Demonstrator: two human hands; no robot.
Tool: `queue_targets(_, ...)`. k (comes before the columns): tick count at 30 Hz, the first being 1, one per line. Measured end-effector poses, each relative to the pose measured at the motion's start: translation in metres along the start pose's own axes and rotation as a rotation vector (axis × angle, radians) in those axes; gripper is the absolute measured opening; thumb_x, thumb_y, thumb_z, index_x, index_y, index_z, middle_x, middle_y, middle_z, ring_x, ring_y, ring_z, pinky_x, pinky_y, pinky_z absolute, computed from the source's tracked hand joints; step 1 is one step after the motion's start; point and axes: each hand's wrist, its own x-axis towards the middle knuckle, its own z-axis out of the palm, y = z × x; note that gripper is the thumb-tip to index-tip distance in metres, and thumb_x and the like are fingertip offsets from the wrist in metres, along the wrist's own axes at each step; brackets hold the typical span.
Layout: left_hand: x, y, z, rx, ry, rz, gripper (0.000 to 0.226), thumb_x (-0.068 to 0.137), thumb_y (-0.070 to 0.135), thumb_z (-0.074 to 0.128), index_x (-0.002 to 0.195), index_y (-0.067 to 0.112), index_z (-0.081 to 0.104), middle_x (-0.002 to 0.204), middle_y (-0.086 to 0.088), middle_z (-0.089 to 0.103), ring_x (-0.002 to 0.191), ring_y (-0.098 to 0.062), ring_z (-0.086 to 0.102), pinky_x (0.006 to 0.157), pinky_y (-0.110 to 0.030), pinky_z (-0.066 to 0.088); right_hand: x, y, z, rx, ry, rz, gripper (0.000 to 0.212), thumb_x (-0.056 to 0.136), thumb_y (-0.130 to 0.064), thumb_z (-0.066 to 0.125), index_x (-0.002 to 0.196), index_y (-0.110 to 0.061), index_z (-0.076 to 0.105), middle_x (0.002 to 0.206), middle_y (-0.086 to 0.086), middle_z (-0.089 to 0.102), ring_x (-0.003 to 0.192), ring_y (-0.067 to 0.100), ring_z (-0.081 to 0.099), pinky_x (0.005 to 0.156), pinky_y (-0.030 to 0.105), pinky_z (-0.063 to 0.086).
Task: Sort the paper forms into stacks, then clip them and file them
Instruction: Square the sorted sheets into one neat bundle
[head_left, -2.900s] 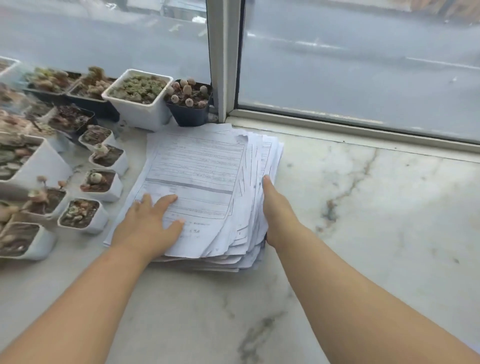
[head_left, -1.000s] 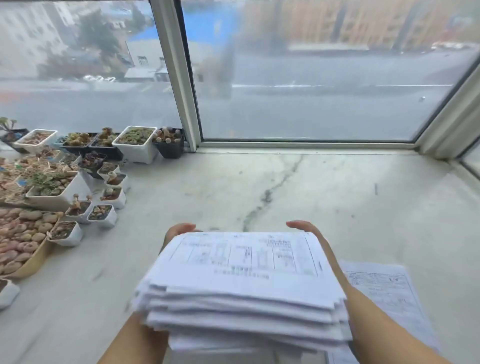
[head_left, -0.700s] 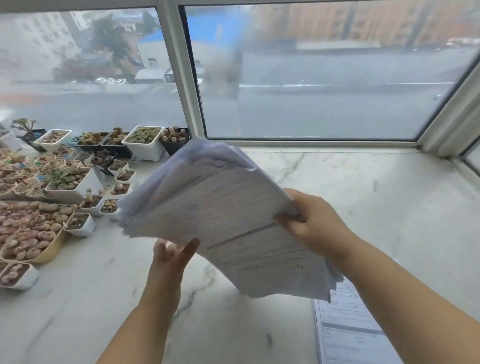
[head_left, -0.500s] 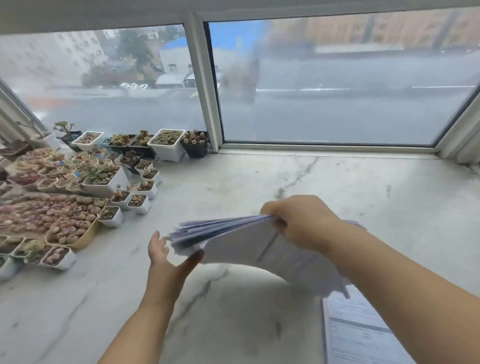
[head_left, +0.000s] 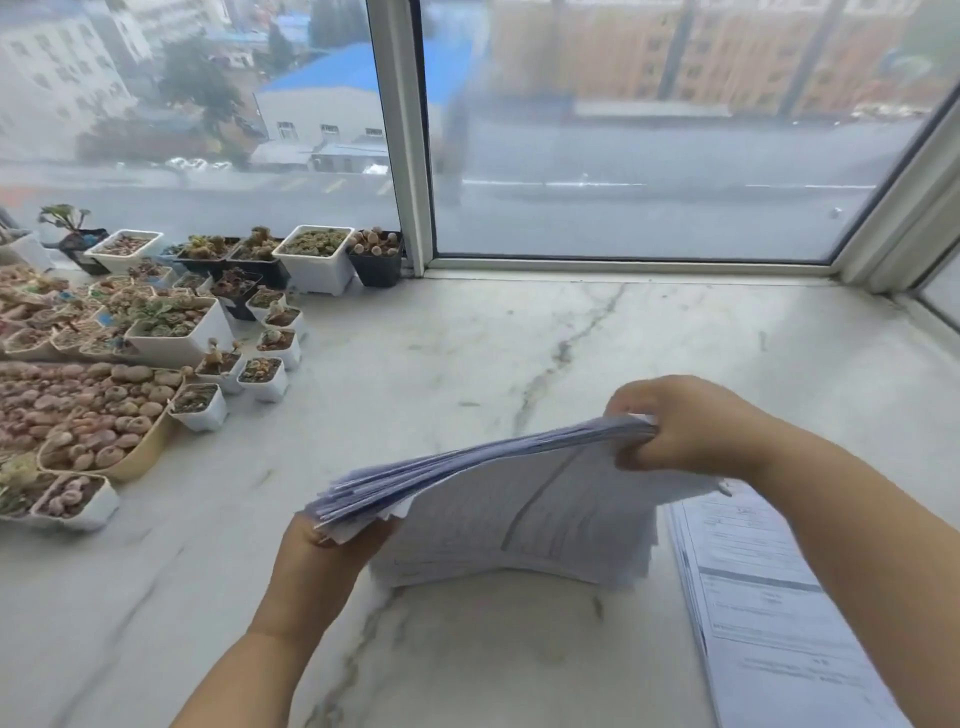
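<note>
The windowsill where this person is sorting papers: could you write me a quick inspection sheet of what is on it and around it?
Surface: white marble sill with grey veins.
Job's things: thick stack of forms lifted off the sill, sagging between both hands; another form lies flat at lower right. No clips seen.
Clutter: many small succulent pots crowded at the left, apart from the papers.
Grippers: right hand grips the stack's far corner; left hand supports its near left edge from below, fingers hidden under the sheets.
Cables: nothing seen.
Surroundings: window frame behind the sill, blurred street and buildings outside.
</note>
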Motion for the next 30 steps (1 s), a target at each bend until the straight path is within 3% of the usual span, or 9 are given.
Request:
queue_targets(2, 0.001, 0.001, 0.001, 0.017, -0.092, 0.035, 0.069, 0.078, -0.013, 0.067, 0.073, 0.056, 0.07, 0.071, 0.028, 0.068, 0.065, 0.012, 0.06, 0.062, -0.008, 0.047, -0.015, 0.031, 0.008, 0.405, 0.085, 0.1, 0.024, 0.064, -0.023, 0.082, 0.085, -0.03, 0.072, 0.082, -0.009, 0.073, 0.085, 0.016, 0.066, 0.072, 0.031, 0.051)
queue_targets(5, 0.008, -0.005, -0.006, 0.008, -0.106, 0.088, 0.059, 0.079, -0.006, 0.07, 0.08, 0.053, 0.072, 0.083, 0.022, 0.072, 0.076, 0.006, 0.064, 0.072, -0.016, 0.051, -0.028, 0.06, 0.039, 0.906, 0.221, 0.102, 0.054, 0.053, -0.029, 0.085, 0.104, -0.02, 0.072, 0.096, -0.002, 0.075, 0.096, 0.02, 0.067, 0.077, 0.023, 0.048)
queue_targets(8, 0.015, -0.012, -0.015, -0.08, -0.086, 0.058, 0.044, 0.078, -0.001, 0.071, 0.08, 0.042, 0.076, 0.086, 0.012, 0.074, 0.081, -0.003, 0.067, 0.068, -0.021, 0.054, -0.02, 0.061, 0.084, 1.158, 0.245, 0.022, 0.058, 0.065, -0.024, 0.079, 0.121, -0.02, 0.066, 0.119, 0.007, 0.069, 0.116, 0.023, 0.062, 0.1, 0.04, 0.043)
queue_targets(12, 0.024, -0.024, -0.019, -0.095, -0.057, 0.125, 0.038, 0.075, 0.003, 0.072, 0.075, 0.041, 0.076, 0.083, 0.013, 0.074, 0.077, -0.001, 0.067, 0.065, -0.02, 0.055, 0.0, 0.054, 0.138, 1.226, 0.394, 0.074, 0.04, 0.063, -0.016, 0.081, 0.102, -0.016, 0.074, 0.108, 0.009, 0.073, 0.105, 0.026, 0.068, 0.101, 0.053, 0.046)
queue_targets(18, 0.036, -0.063, -0.008, -0.039, 0.14, 0.27, 0.027, 0.068, 0.019, 0.083, 0.092, 0.022, 0.071, 0.083, 0.016, 0.073, 0.08, -0.01, 0.068, 0.063, -0.026, 0.051, -0.009, 0.045, 0.172, 1.239, 0.726, -0.03, 0.022, 0.082, -0.001, 0.071, 0.101, -0.012, 0.071, 0.096, 0.006, 0.076, 0.089, 0.023, 0.073, 0.072, 0.031, 0.058)
queue_targets(21, 0.038, -0.067, -0.007, -0.078, 0.168, 0.36, 0.039, 0.067, 0.02, 0.086, 0.102, 0.019, 0.067, 0.086, 0.014, 0.074, 0.08, -0.009, 0.069, 0.059, -0.021, 0.052, -0.013, 0.052, 0.174, 1.298, 0.678, -0.18, 0.035, 0.071, -0.012, 0.074, 0.105, -0.009, 0.07, 0.099, 0.009, 0.075, 0.089, 0.025, 0.073, 0.071, 0.032, 0.06)
queue_targets(25, 0.03, -0.055, -0.014, -0.046, 0.196, 0.507, 0.044, 0.06, 0.034, 0.083, 0.099, 0.019, 0.067, 0.091, 0.0, 0.074, 0.081, -0.023, 0.07, 0.067, -0.039, 0.055, -0.013, 0.048, 0.177, 1.272, 0.505, -0.23, 0.045, 0.072, -0.011, 0.07, 0.116, -0.002, 0.066, 0.108, 0.018, 0.072, 0.097, 0.034, 0.07, 0.085, 0.046, 0.058)
queue_targets(28, 0.023, -0.046, -0.014, -0.008, 0.268, 0.596, 0.03, 0.071, 0.024, 0.083, 0.092, 0.022, 0.062, 0.088, -0.002, 0.07, 0.083, -0.028, 0.068, 0.064, -0.036, 0.052, -0.014, 0.034, 0.176, 1.285, 0.69, -0.244, 0.032, 0.071, -0.01, 0.07, 0.102, -0.003, 0.07, 0.097, 0.019, 0.073, 0.087, 0.035, 0.072, 0.074, 0.046, 0.061)
queue_targets(30, 0.024, -0.04, -0.014, 0.042, 0.302, 0.655, 0.047, 0.061, 0.045, 0.081, 0.097, 0.022, 0.061, 0.091, -0.003, 0.069, 0.084, -0.029, 0.067, 0.067, -0.044, 0.055, -0.014, 0.026, 0.17, 1.266, 0.815, -0.293, 0.029, 0.068, -0.017, 0.067, 0.096, -0.007, 0.071, 0.092, 0.017, 0.074, 0.087, 0.038, 0.07, 0.075, 0.052, 0.058)
